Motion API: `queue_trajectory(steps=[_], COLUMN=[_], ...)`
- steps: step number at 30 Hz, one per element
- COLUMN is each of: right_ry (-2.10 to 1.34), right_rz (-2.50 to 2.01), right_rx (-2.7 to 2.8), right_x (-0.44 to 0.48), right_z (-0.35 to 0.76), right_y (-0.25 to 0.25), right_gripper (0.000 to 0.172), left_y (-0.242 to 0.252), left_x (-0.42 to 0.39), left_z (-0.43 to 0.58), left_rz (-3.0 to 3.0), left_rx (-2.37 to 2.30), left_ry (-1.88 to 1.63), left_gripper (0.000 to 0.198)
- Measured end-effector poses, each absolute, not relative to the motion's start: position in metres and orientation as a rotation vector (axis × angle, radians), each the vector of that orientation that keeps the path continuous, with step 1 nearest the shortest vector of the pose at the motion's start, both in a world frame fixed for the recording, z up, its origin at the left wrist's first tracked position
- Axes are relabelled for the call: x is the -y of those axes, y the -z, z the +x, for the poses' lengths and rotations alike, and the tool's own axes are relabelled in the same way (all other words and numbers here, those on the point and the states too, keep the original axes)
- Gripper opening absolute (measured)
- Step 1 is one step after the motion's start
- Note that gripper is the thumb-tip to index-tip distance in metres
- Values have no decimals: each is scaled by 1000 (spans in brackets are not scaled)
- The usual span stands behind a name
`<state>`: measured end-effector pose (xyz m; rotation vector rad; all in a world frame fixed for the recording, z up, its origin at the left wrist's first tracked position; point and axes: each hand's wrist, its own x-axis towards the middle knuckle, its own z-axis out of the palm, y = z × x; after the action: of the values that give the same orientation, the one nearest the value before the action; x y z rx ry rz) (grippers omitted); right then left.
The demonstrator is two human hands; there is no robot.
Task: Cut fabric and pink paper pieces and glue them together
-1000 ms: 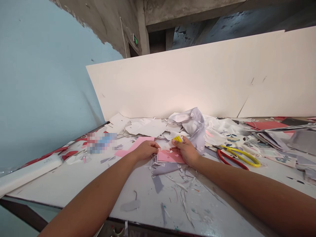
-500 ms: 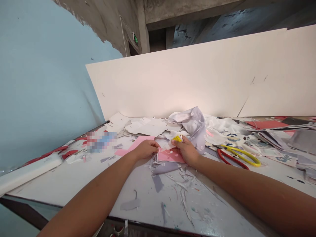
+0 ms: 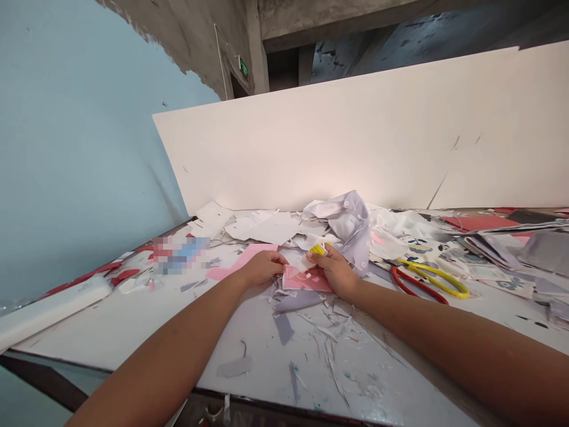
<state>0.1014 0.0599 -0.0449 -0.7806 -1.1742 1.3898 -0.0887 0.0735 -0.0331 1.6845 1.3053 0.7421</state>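
A small pink piece (image 3: 311, 283) with a pale edge lies on the table in front of me. My left hand (image 3: 267, 268) pinches its upper left corner. My right hand (image 3: 336, 271) is closed round a small white bottle with a yellow label (image 3: 317, 249), tilted over the pink piece, its tip near the surface. Under the pink piece lies lilac cloth (image 3: 299, 301). A larger pink sheet (image 3: 242, 261) extends behind my left hand.
Scissors with red and yellow handles (image 3: 438, 281) lie to the right. Grey-white scraps (image 3: 267, 226) and crumpled lilac cloth (image 3: 357, 225) are at the back, before a white board (image 3: 311, 148). A white roll (image 3: 53, 308) sits at the left.
The bottle in my right hand has shifted very slightly to the left over the pink piece. My left hand has stayed at the corner.
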Motion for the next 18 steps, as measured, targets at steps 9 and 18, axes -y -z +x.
queue_trajectory(steps=[9, 18], right_ry=[-1424, -1449], right_rz=[-769, -778], right_rx=[1236, 1259], right_x=[-59, -53], right_z=[102, 100], right_y=[44, 39], right_gripper=[24, 23], left_y=[31, 30], left_x=[-71, -69], left_z=[-87, -87], left_rz=[1699, 1718], left_rx=[-1305, -1315], left_ry=[-751, -750], left_gripper=[16, 16])
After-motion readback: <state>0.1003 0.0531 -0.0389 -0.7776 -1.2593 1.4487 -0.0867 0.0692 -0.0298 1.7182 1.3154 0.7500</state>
